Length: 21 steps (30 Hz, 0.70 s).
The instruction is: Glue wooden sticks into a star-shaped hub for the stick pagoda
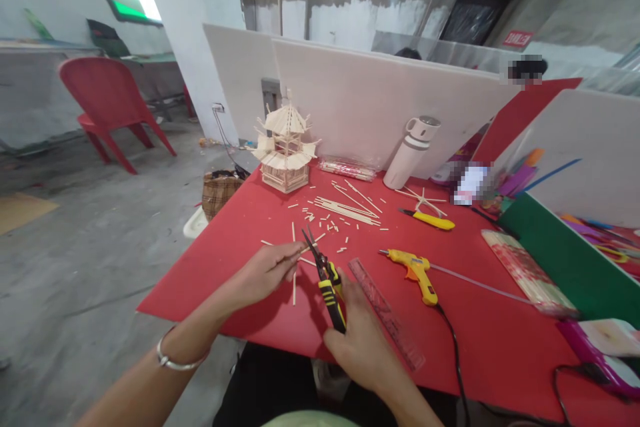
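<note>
My left hand pinches a thin wooden stick and holds it over the red table. My right hand grips yellow-and-black cutting pliers, whose open jaws sit at the stick near my left fingertips. Just beyond lie several cut stick pieces and a bundle of long sticks. A wooden stick pagoda model stands at the far left corner of the table.
A clear ruler lies right of my right hand. A yellow glue gun with a black cord, a yellow utility knife, a white flask, stick packets and white partition boards surround them. A red chair stands far left.
</note>
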Each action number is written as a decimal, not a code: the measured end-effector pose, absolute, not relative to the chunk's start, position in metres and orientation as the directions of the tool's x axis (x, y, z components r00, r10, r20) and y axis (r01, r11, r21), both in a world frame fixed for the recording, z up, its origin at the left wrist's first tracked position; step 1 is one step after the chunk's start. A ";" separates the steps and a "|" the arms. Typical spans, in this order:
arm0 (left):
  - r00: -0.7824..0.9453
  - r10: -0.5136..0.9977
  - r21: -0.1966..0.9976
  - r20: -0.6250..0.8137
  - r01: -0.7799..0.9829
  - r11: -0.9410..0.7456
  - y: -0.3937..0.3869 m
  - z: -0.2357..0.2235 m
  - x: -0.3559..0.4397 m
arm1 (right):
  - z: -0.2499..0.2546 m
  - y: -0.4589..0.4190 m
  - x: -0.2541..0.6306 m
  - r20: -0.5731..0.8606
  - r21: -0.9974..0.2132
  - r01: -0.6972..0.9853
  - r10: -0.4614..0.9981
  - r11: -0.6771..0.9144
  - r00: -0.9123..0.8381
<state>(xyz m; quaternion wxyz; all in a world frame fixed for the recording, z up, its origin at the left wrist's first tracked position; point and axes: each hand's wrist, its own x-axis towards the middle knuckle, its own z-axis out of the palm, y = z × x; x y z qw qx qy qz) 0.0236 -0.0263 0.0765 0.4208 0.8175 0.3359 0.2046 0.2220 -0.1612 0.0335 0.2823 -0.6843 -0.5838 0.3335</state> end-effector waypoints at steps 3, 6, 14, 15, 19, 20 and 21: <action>0.692 0.720 0.824 0.051 0.379 -0.422 -0.026 0.075 0.023 | 0.036 -0.161 0.221 -0.214 -0.751 0.621 0.972 -0.224 0.092; 0.693 0.719 0.826 0.050 0.376 -0.420 -0.026 0.074 0.023 | 0.040 -0.160 0.222 -0.236 -0.749 0.619 0.968 -0.236 0.083; 0.702 0.710 0.816 0.048 0.383 -0.433 -0.026 0.076 0.022 | 0.043 -0.160 0.222 -0.175 -0.775 0.606 0.982 -0.180 0.068; 0.702 0.710 0.814 0.047 0.385 -0.435 -0.026 0.077 0.022 | 0.043 -0.160 0.221 -0.181 -0.776 0.602 0.981 -0.188 0.072; 0.689 0.722 0.827 0.068 0.366 -0.427 -0.028 0.080 0.025 | 0.039 -0.161 0.219 -0.226 -0.783 0.573 0.969 -0.243 0.102; 0.675 0.733 0.831 0.081 0.361 -0.423 -0.029 0.080 0.027 | 0.038 -0.162 0.218 -0.225 -0.786 0.568 0.968 -0.246 0.108; 0.655 0.749 0.835 0.096 0.356 -0.418 -0.030 0.081 0.029 | 0.036 -0.162 0.217 -0.217 -0.791 0.563 0.970 -0.241 0.110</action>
